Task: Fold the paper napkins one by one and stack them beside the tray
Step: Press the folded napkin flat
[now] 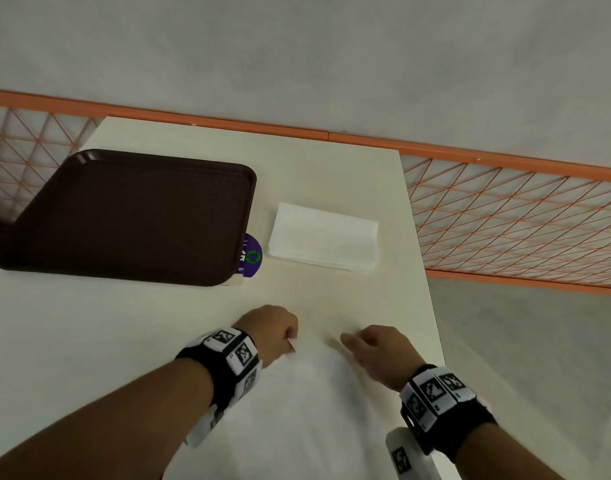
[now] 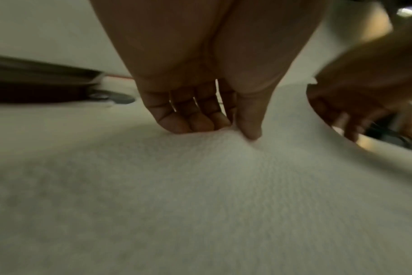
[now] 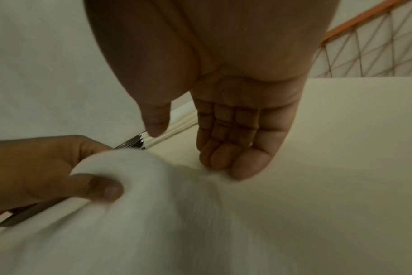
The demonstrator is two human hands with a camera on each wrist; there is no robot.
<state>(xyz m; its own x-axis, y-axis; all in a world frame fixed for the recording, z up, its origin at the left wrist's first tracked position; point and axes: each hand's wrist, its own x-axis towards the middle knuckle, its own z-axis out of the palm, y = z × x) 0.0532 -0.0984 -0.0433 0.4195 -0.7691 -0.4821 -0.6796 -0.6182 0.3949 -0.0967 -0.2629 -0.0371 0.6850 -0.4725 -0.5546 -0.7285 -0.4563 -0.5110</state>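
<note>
An unfolded white napkin lies on the near part of the table between my hands. My left hand pinches its far left edge between thumb and fingers and lifts it a little; the left wrist view shows the pinch on the napkin. My right hand sits at the far right corner. In the right wrist view its curled fingertips touch the napkin while the thumb stays apart. A stack of folded napkins lies just right of the brown tray.
A purple round sticker shows on the table between tray and stack. The cream table ends close to my right arm. An orange mesh railing runs behind and to the right, with grey floor beyond.
</note>
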